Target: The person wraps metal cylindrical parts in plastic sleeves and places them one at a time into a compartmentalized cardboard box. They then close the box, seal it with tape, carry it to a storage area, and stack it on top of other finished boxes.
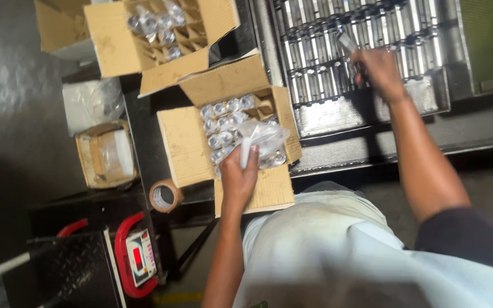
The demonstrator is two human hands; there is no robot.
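From the head view, the left hand (pixel 238 174) clenches a bagged part (pixel 258 140) over the box (pixel 186 145), still mostly full, while at two o'clock the right hand (pixel 379 71) grips a part (pixel 347 41) over the well-filled rack (pixel 366 108)

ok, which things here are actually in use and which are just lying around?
In use:
left hand holding clear plastic bag
open carton of wrapped metal parts
right hand at metal parts rack

Lying about:
tape roll
weighing scale
second carton
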